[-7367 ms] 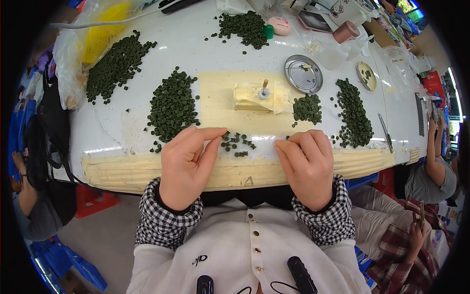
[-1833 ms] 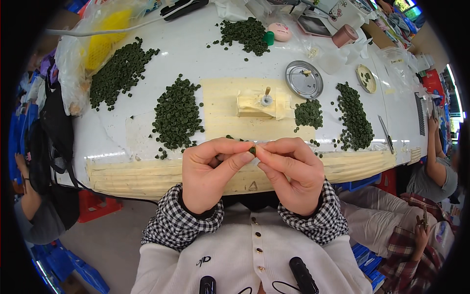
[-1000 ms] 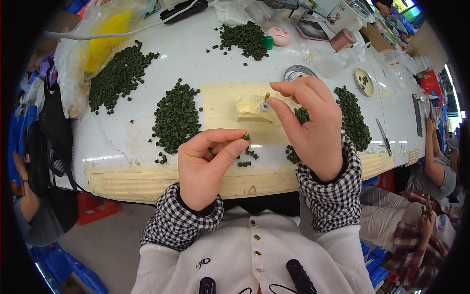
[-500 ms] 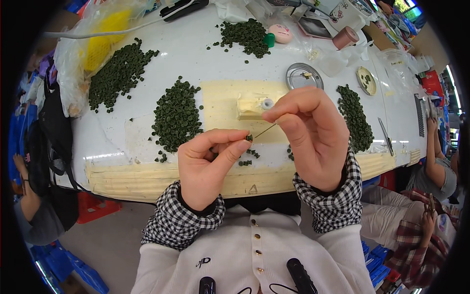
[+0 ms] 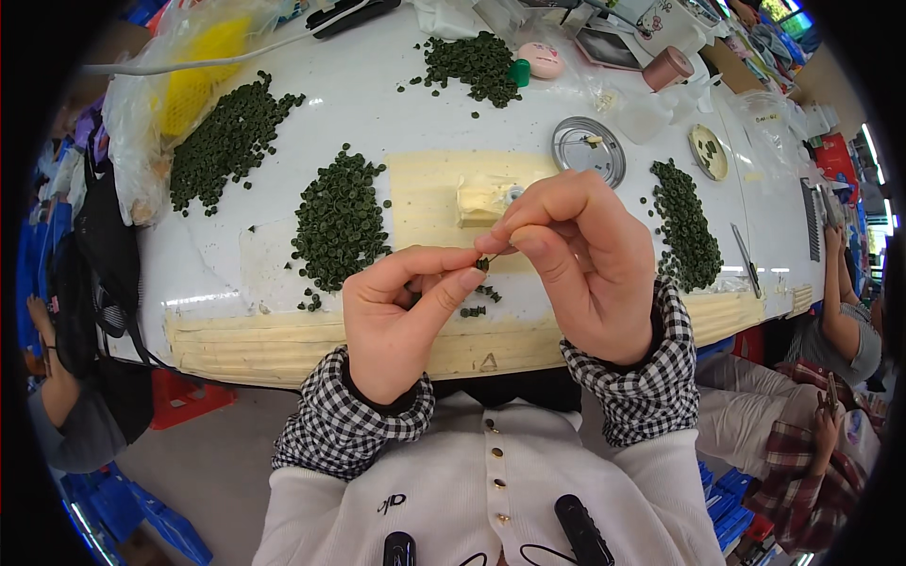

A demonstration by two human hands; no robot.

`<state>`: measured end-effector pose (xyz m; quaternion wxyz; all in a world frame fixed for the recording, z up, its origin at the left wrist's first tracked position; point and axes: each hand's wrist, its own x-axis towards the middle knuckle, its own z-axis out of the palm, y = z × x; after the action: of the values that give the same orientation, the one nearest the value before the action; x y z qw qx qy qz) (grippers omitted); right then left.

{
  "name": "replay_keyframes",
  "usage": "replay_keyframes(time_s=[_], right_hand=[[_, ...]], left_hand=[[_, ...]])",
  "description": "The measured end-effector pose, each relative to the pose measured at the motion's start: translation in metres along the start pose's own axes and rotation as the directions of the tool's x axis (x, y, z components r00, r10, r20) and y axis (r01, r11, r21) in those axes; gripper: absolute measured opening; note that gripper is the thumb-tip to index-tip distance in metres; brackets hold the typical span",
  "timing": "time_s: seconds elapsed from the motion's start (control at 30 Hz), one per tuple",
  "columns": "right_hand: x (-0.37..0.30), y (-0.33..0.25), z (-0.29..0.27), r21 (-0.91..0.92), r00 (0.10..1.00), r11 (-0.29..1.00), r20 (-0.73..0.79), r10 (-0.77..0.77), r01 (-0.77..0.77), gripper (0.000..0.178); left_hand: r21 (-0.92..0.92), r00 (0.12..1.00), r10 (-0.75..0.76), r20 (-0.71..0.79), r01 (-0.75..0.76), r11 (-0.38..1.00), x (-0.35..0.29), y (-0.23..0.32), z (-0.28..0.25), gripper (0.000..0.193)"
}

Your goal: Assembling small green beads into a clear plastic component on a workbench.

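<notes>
Mid-frame, L hand (image 5: 392, 316) pinches dark-green pc (image 5: 482, 265); R hand (image 5: 595, 274), also pinched closed, holds thin pin (image 5: 495, 256) at it. Prob. pin-to-pc step; next calls for steady aim.

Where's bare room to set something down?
The widest bare tabletop lies between the leftmost green pile, near-left pile and far-middle pile. A smaller patch separates the thin metal tool and black strip. It's crowded near the left hand, where loose green pieces lie, and around the pink spool.
</notes>
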<state>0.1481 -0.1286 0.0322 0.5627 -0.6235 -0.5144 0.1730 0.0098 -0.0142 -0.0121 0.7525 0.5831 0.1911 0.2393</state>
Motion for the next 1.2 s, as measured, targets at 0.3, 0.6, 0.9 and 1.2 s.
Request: replay_keyframes(time_s=[0.3,0.6,0.9,1.2], right_hand=[[0.005,0.006,0.007,0.042,0.931,0.996,-0.362,-0.054,0.074,0.006],[0.012,0.024,-0.004,-0.609,0.940,0.790,-0.224,-0.257,0.071,0.011],[-0.016,-0.015,0.002,-0.472,0.979,0.882,-0.176,-0.105,0.010,0.025],[-0.038,-0.005,0.022,-0.185,0.991,0.979,-0.119,0.061,-0.082,0.033]], left_hand=[[0.017,1.000,-0.004,0.001,0.004,1.000,-0.001,0.000,0.000,0.016],[-0.014,1.000,-0.010,-0.027,0.010,1.000,-0.001,0.001,0.002,0.016],[-0.043,0.999,0.001,-0.043,-0.003,0.999,-0.002,-0.001,0.000,0.016],[-0.037,0.999,0.040,-0.007,-0.040,0.999,-0.002,0.001,0.000,0.016]])
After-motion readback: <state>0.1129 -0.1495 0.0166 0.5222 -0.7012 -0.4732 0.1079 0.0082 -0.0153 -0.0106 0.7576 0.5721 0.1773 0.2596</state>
